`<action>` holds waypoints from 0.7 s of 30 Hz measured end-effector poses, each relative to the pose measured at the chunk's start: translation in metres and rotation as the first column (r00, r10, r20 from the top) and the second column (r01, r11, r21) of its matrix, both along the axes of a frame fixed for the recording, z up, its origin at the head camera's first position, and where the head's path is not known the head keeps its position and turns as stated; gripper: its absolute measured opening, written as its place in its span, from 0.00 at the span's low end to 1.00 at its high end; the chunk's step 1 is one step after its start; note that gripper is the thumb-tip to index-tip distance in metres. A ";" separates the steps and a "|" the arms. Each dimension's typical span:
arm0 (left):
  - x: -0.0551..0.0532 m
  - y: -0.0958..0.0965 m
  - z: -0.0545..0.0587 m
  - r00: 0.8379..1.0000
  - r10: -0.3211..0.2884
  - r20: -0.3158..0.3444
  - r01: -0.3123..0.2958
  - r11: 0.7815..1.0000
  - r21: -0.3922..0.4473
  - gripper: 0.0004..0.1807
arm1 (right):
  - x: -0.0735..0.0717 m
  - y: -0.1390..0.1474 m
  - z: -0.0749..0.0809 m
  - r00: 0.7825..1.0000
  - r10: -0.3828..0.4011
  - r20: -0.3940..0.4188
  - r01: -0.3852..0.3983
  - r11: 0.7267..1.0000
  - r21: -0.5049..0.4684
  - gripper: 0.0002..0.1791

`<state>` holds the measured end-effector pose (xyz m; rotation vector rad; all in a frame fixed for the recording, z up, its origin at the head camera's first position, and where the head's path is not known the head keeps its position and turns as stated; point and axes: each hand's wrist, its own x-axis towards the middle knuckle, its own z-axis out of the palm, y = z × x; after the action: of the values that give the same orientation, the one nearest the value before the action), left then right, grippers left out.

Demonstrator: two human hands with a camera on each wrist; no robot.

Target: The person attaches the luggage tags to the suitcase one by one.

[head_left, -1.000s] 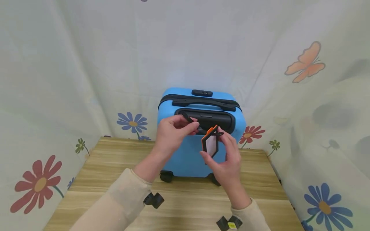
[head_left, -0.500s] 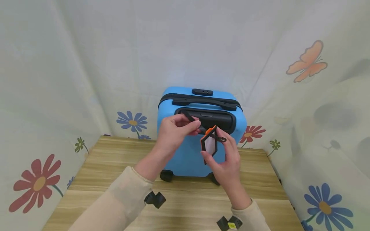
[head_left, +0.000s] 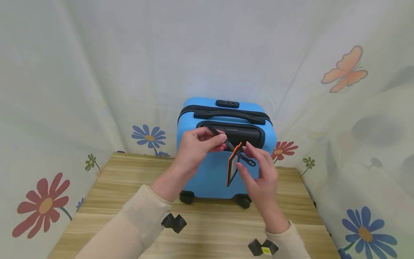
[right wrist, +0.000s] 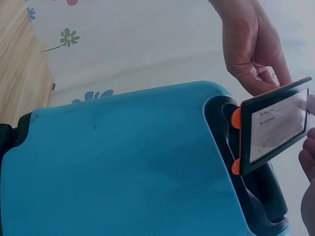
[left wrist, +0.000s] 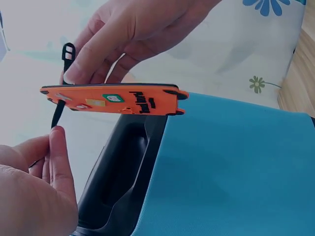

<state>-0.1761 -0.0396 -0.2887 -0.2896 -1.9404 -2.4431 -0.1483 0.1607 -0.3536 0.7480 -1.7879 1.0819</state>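
Observation:
My left hand (head_left: pixel 198 149) pinches a black strap (head_left: pixel 228 144) between thumb and fingers. The strap passes through one end of a luggage tag (left wrist: pixel 113 100), and its buckle end (left wrist: pixel 68 53) sticks out on the far side. In the left wrist view the tag shows an orange face with small raised patches; the right wrist view shows its black-framed back with a white card (right wrist: pixel 278 125). My right hand (head_left: pixel 260 172) is beside the tag's card side, thumb and index finger apart around the buckle end. Its fingertips are close to the tag; whether they touch is unclear.
Behind the hands a blue suitcase (head_left: pixel 210 176) stands upright on the wooden table (head_left: pixel 139 205). It has a black top handle (head_left: pixel 231 115) and a recessed black panel below that. A flower-printed cloth (head_left: pixel 207 50) hangs behind and at both sides.
My right thumb and fingers have loosened from the tag and shifted right. The tag has turned more edge-on, and more of the buckle end sticks out. My left hand keeps its pinch.

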 end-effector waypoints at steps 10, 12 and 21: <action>-0.001 -0.001 -0.001 0.999 -0.043 0.001 0.043 0.999 0.014 0.08 | -0.003 0.008 0.016 0.991 0.131 -0.038 -0.131 0.991 0.001 0.23; -0.002 -0.002 -0.001 0.999 -0.051 0.003 0.051 0.999 0.013 0.08 | -0.004 0.009 0.019 0.987 0.158 -0.038 -0.158 0.988 0.003 0.22; -0.004 -0.002 0.004 0.997 -0.076 -0.023 0.075 0.996 -0.046 0.08 | -0.005 0.012 0.030 0.980 0.184 -0.074 -0.183 0.983 0.029 0.21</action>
<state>-0.1800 -0.0417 -0.2846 -0.3984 -2.0133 -2.4307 -0.1534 0.1722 -0.3236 0.9703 -1.6931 1.1393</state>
